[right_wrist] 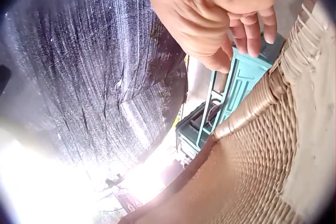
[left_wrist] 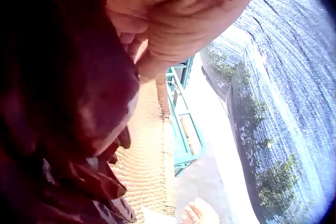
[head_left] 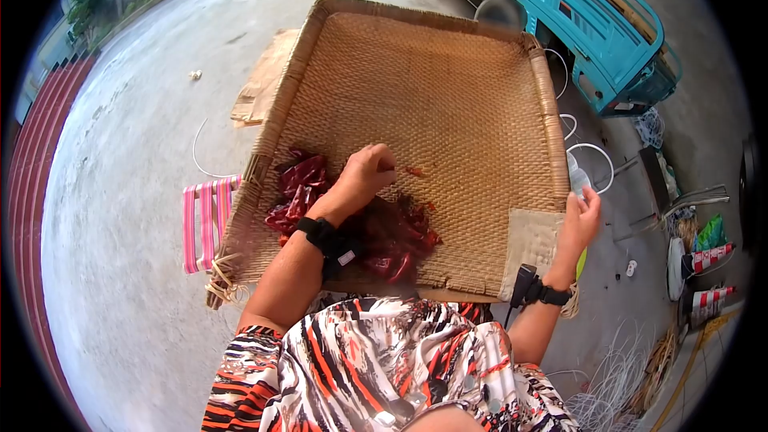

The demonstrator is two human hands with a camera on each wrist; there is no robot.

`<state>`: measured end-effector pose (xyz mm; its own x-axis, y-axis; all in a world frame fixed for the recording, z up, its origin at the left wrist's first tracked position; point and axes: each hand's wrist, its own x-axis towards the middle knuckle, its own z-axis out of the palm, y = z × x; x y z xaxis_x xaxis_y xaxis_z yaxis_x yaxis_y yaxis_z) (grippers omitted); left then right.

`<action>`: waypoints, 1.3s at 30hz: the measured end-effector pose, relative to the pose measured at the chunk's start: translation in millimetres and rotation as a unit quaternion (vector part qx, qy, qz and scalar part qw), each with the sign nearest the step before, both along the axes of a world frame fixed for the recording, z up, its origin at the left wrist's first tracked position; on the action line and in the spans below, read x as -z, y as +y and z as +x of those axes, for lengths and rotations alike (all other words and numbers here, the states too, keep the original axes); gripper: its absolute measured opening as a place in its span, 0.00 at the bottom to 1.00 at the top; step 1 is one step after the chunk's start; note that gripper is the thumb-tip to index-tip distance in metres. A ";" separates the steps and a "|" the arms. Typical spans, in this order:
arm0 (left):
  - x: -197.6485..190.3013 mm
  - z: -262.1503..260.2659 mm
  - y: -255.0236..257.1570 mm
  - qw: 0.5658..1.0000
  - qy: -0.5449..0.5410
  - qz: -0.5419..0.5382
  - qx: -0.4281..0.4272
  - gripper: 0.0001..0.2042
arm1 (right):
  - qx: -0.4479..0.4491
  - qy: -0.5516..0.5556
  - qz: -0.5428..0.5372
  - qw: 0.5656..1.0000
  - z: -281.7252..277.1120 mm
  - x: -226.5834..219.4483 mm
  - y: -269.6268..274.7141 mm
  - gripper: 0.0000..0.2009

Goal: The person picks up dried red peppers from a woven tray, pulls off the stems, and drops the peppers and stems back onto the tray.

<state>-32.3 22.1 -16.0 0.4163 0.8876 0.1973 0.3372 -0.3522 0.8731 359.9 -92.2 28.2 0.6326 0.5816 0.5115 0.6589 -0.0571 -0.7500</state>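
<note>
A pile of glossy dark red peppers, looking like dried chillies (head_left: pixel 302 184), lies in the near left part of a woven tray (head_left: pixel 448 104). My left hand (head_left: pixel 362 180) reaches over the pile with its fingers curled downward; in the left wrist view, peppers (left_wrist: pixel 100 182) crowd close under that hand (left_wrist: pixel 184 19). Its fingertips are mostly hidden, so I cannot tell whether they hold a pepper. My right hand (head_left: pixel 579 224) is just outside the tray's right rim, fingers loosely bent. In the right wrist view that hand (right_wrist: pixel 220 19) shows nothing in its fingers.
A pale patch (head_left: pixel 532 248) covers the tray's near right corner. A pink striped stool (head_left: pixel 206 224) and cardboard (head_left: pixel 268 80) are at the left. Beyond the right side stands a turquoise cargo vehicle (head_left: pixel 592 40). Loose pale strands (head_left: pixel 612 380) and red-white cones (head_left: pixel 710 258) lie at right.
</note>
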 end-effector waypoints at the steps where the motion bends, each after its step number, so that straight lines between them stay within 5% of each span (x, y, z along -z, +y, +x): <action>1: -4.2 2.0 -1.4 0.997 -0.063 -0.047 0.007 0.09 | -0.037 0.024 -0.001 0.999 -9.5 -3.0 2.9 0.17; 4: -29.7 6.0 -9.6 0.972 -0.154 -0.173 0.044 0.09 | -0.150 0.074 -0.011 0.986 -68.1 -22.3 7.6 0.12; 8: -32.7 5.6 -10.3 0.958 -0.192 -0.200 0.071 0.08 | -0.328 0.109 -0.096 0.933 -131.4 -18.8 20.5 0.10; 15: -38.3 6.1 -13.7 0.938 -0.236 -0.226 0.115 0.09 | -0.436 0.121 -0.167 0.876 -197.5 -15.4 31.3 0.09; 22: -42.7 6.0 -15.9 0.925 -0.239 -0.267 0.124 0.08 | -0.448 0.215 -0.126 0.859 -198.2 5.5 37.7 0.06; 34: -38.6 7.4 -16.3 0.895 -0.291 -0.318 0.117 0.08 | -0.494 0.200 -0.173 0.829 -187.4 4.3 36.1 0.05; 39: -43.7 6.8 -17.7 0.934 -0.216 -0.276 0.065 0.10 | -0.499 0.265 -0.170 0.807 -181.1 3.6 35.8 0.06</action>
<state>-25.4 4.3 27.7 0.5145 0.8514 -0.1016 -0.1038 0.1794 0.9783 178.8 -56.4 24.6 -0.1607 0.9866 0.0263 0.0957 0.0421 -0.9945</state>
